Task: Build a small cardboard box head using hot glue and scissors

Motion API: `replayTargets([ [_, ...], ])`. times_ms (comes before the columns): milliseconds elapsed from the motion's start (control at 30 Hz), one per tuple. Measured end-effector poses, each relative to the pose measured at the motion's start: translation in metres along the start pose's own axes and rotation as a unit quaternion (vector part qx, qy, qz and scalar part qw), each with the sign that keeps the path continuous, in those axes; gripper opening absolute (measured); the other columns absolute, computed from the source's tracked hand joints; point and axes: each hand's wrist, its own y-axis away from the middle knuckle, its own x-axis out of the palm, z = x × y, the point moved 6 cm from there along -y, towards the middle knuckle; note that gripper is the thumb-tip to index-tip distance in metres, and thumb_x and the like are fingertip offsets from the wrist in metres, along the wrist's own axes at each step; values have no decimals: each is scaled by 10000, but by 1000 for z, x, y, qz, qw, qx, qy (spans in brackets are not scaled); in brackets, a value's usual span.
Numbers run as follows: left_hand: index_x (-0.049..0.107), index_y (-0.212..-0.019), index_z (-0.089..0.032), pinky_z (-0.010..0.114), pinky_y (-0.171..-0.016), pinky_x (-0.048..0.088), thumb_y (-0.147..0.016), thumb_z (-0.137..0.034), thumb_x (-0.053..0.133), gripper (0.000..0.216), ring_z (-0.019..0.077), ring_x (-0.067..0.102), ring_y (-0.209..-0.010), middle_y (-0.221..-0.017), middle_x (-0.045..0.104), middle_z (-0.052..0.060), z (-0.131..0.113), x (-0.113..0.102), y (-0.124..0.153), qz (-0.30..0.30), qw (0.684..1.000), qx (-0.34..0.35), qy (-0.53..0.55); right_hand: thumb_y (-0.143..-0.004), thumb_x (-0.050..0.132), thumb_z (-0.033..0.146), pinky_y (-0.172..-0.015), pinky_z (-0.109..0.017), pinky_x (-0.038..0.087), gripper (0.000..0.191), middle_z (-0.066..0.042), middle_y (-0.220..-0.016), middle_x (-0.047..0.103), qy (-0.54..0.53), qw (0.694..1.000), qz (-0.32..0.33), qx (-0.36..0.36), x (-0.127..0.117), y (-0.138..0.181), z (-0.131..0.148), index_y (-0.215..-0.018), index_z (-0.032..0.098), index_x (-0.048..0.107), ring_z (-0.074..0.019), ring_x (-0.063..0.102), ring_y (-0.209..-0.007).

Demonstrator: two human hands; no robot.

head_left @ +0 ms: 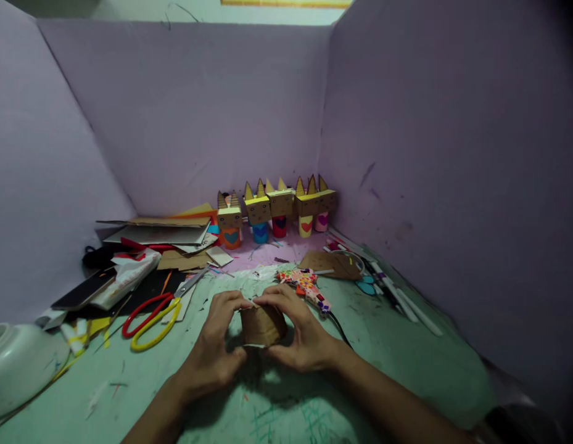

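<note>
Between my two hands is a small curved piece of brown cardboard (263, 325), held just above the green tabletop. My left hand (218, 345) grips its left edge, with fingers on top and the thumb below. On the other side my right hand (301, 333) pinches the top and lower right edge in the same way. The fingertips of both hands nearly meet at the top of the piece. A floral-patterned glue gun (307, 287) with a black cord lies right behind my right hand. Scissors (154, 314) with red and yellow handles rest to the left of my left hand.
Several cardboard-headed figures (258, 213) with pointed ears stand at the back. Cardboard and paper (161, 231) are piled at left, near a white rounded container (22, 367). Pens and white sticks (397, 293) lie along the right wall (443, 185). Purple panels enclose three sides.
</note>
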Motion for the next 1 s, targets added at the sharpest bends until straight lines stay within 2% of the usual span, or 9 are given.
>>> replayTargets([
  [167, 513, -1125, -229, 417, -980, 391, -621, -146, 628, 524, 291, 476, -1136, -1174, 475, 77, -1, -3, -2, -19, 996, -43, 79, -602, 714, 248, -856, -372, 449, 532, -69, -1037, 541, -32, 998, -17, 41, -3, -3, -3, -1107, 209, 550, -226, 543, -972],
  [300, 550, -1126, -205, 394, -949, 404, -657, -321, 710, 508, 301, 518, -1102, -1149, 549, 84, 6, 1, -4, -20, 967, -128, 221, -578, 774, 358, -794, -343, 471, 499, -58, -961, 594, -79, 987, -28, 138, -1, -1, -19, -1004, 190, 575, -217, 575, -902],
  [400, 562, -1131, -173, 360, -871, 444, -631, -371, 752, 571, 306, 564, -1056, -1103, 612, 98, 14, 9, -3, -22, 911, -220, 347, -617, 749, 540, -786, -354, 485, 574, -70, -955, 634, -137, 966, -28, 215, 5, 3, -35, -1038, 181, 598, -221, 609, -878],
  [533, 593, -1076, -126, 322, -764, 482, -586, -358, 782, 574, 274, 622, -929, -1019, 663, 107, 21, 12, 0, -88, 816, -312, 479, -737, 537, 720, -894, -429, 464, 697, -116, -1075, 650, -265, 927, -40, 263, 11, 8, -49, -1174, 180, 583, -260, 619, -1013],
  [600, 602, -1063, -118, 307, -712, 494, -579, -326, 786, 557, 245, 638, -846, -970, 679, 101, 21, 12, 0, -106, 781, -334, 517, -699, 613, 697, -950, -457, 438, 733, -127, -1142, 633, -296, 921, -33, 252, 14, 8, -49, -1229, 195, 551, -275, 601, -1082],
  [667, 619, -1034, -110, 299, -682, 498, -579, -300, 784, 520, 232, 644, -800, -915, 693, 95, 20, 11, -1, -113, 760, -341, 541, -600, 760, 609, -994, -467, 414, 809, -132, -1199, 611, -292, 928, -15, 229, 16, 7, -46, -1262, 212, 520, -282, 579, -1132],
  [733, 645, -980, -106, 297, -677, 500, -591, -290, 775, 449, 236, 650, -796, -869, 703, 92, 21, 10, -2, -122, 748, -341, 556, -543, 829, 535, -1010, -467, 409, 869, -136, -1227, 595, -281, 935, 0, 218, 17, 6, -42, -1282, 221, 495, -281, 569, -1151],
  [833, 670, -917, -109, 297, -664, 500, -611, -304, 766, 375, 245, 657, -799, -822, 711, 89, 22, 11, -1, -132, 737, -351, 563, -537, 840, 504, -989, -465, 430, 879, -144, -1231, 584, -277, 933, 10, 229, 19, 6, -41, -1285, 215, 481, -279, 577, -1136],
  [1000, 626, -985, -113, 264, -594, 490, -576, -290, 807, 481, 206, 648, -741, -847, 706, 72, 20, 11, -1, -142, 742, -355, 551, -563, 820, 494, -866, -436, 489, 909, -162, -1164, 597, -260, 919, -1, 296, 20, 11, -49, -1313, 162, 430, -263, 622, -1011],
])
